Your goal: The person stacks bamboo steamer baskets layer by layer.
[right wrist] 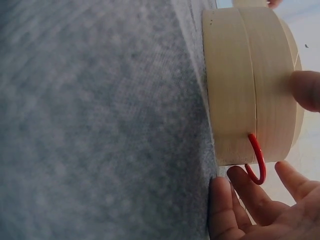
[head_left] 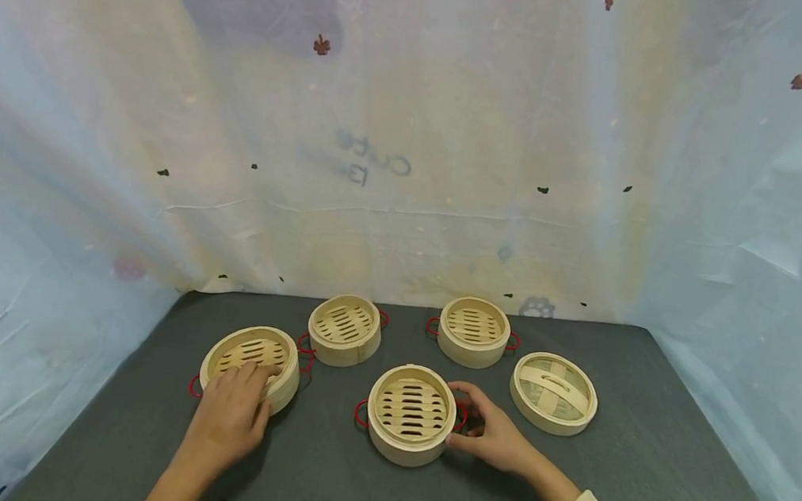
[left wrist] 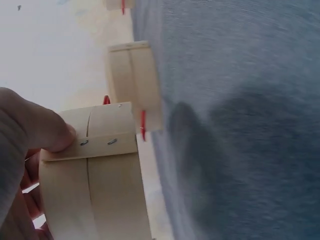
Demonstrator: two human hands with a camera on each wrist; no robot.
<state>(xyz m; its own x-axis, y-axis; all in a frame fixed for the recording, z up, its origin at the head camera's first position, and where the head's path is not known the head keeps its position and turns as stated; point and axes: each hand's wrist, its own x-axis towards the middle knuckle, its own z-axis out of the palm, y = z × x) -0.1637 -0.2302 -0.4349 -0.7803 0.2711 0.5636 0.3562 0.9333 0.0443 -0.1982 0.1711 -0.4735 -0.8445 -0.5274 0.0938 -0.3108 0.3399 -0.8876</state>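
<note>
Gripping the left steamer basket (head_left: 256,349) by its wall, my left hand (head_left: 229,414) sets its thumb outside and fingers over the rim. My right hand (head_left: 492,433), fingers spread apart, brackets the right side of the middle basket (head_left: 412,411), which stands on the table (head_left: 323,482) near the lid (head_left: 553,395).

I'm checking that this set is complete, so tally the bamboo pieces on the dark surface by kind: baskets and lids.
Baskets: 4
Lid: 1
Total: 5
</note>
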